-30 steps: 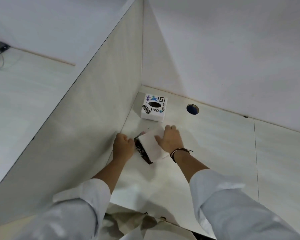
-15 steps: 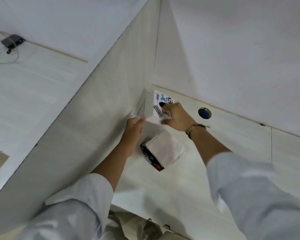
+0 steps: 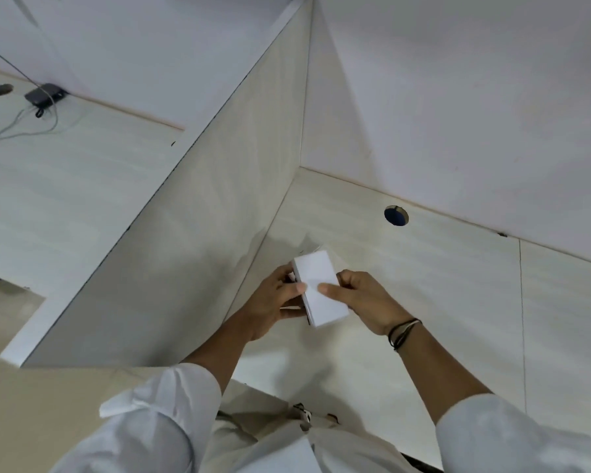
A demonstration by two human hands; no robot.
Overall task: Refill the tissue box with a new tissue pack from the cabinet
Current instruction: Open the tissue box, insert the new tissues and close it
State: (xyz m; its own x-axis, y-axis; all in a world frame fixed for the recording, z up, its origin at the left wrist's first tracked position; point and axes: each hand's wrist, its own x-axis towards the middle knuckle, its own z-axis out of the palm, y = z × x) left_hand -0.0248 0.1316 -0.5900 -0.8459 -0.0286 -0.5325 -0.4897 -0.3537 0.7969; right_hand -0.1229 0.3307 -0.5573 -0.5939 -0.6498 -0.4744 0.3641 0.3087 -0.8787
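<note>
I can't read any print on the plain white cardboard tissue box (image 3: 319, 288); only a blank face shows. My left hand (image 3: 273, 302) covers its near-left side. Both white sleeves run off the bottom edge. Grey cables (image 3: 17, 126) on the far desk leave frame left

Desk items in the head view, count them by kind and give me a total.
White box, in both hands: 1
Hands, left and right: 2
Round holes in the desks: 2
Dark adapter with cables: 1
Total: 6
</note>
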